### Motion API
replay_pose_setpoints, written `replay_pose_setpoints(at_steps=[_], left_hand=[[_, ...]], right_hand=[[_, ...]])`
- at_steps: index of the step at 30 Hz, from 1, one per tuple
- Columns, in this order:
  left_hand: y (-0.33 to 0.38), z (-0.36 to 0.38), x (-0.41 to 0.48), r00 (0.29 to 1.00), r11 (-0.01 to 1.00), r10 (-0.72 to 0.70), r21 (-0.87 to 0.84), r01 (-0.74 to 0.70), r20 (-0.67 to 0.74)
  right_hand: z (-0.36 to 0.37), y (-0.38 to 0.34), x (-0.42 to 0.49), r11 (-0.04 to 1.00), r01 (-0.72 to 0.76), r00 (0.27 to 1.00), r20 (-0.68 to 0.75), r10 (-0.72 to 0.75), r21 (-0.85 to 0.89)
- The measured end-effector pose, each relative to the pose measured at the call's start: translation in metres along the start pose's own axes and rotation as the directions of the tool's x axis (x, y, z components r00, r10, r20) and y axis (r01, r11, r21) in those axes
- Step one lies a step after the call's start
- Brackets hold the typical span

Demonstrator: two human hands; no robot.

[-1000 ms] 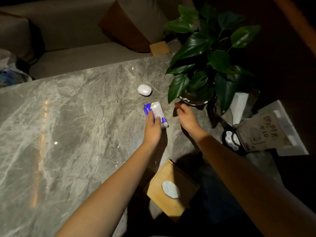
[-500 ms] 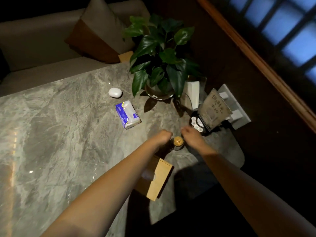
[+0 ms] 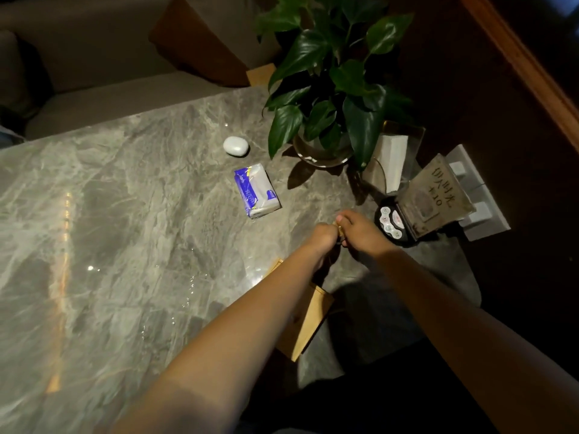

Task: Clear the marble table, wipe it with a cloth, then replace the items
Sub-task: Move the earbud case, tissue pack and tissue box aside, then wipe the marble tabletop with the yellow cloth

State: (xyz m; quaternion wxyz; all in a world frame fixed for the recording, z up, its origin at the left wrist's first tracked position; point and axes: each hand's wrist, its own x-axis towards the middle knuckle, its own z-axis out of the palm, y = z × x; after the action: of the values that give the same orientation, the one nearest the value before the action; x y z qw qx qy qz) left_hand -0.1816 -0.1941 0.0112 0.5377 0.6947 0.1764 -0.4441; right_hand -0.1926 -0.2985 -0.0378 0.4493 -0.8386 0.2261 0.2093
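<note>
On the grey marble table (image 3: 119, 220) lie a blue-and-white tissue pack (image 3: 257, 191) and a white oval case (image 3: 236, 146). My left hand (image 3: 322, 238) and my right hand (image 3: 360, 231) meet near the table's right edge, both closed around a small gold-topped object (image 3: 340, 230) that is almost hidden between them. A tan tissue box (image 3: 308, 321) sits under my left forearm. A potted plant (image 3: 332, 89) stands at the far right.
A black call-button pad (image 3: 390, 225), a sign card (image 3: 438, 195) and a white napkin holder (image 3: 390, 161) crowd the right edge. A grey block (image 3: 479, 195) lies beyond it. A sofa with a cushion (image 3: 194, 45) runs behind the table.
My left hand let go of the tissue pack, which now lies on the table. Both hands moved right and closed together on the small gold-topped object.
</note>
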Motion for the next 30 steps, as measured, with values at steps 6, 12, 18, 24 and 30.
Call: replay_pose_setpoints(at_steps=[6,12,18,24,30], left_hand=[[0.008,-0.017,0.007,0.997,0.999,0.041,0.024,-0.040,-0.065],[0.004,-0.054,0.002,0.991,0.972,0.115,0.214,-0.099,-0.065],[-0.020,-0.123,-0.028,0.925,0.902,0.343,0.332,-0.277,-0.161],[-0.070,-0.226,-0.058,0.704,0.690,0.561,0.716,-0.106,-0.436],[-0.118,-0.329,-0.104,0.588,0.687,0.561,0.724,0.061,-0.583]], right_hand=[[0.000,-0.024,0.016,0.977,0.071,0.997,0.028,-0.067,-0.199],[-0.009,-0.051,0.019,0.877,0.020,0.997,0.079,0.020,-0.480],[0.001,-0.091,0.019,0.831,0.197,0.968,-0.029,-0.248,-0.521],[0.060,-0.147,0.013,0.687,0.458,0.851,0.055,-0.523,-0.564],[0.132,-0.208,-0.013,0.590,0.576,0.783,0.177,-0.596,-0.566]])
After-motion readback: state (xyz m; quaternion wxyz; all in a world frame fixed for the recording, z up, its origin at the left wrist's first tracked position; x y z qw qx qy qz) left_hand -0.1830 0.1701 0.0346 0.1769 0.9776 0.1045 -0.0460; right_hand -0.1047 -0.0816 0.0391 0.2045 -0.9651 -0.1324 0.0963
